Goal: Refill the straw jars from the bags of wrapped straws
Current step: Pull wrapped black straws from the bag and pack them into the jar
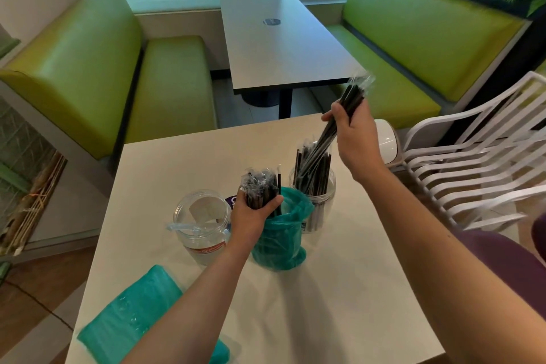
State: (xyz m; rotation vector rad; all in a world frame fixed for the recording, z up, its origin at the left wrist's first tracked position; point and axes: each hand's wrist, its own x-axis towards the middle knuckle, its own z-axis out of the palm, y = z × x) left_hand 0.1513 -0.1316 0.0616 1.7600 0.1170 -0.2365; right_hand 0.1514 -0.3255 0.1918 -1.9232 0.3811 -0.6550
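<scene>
Head view, looking down on a pale worktop (339, 289). Right hand (356, 139) clenched round a bundle of wrapped straws (348, 105), lower ends angled down into the filled jar (313, 195) near the far right edge. Left hand (252, 216) gripping a second bundle (261, 186), upright, rising out of the open teal bag (280, 239) standing mid-worktop. Empty clear jar (202, 224) just left of that bag, mouth tilted toward the camera, one loose wrapped straw (184, 227) across its rim. Second teal bag (133, 316) lying flat at the near left corner. Step in hand, by the look of it: loading the right-side jar. Next, probably: easing the right bundle down and letting go without catching wrappers on the rim, then steering the left bundle to whichever jar has room.
</scene>
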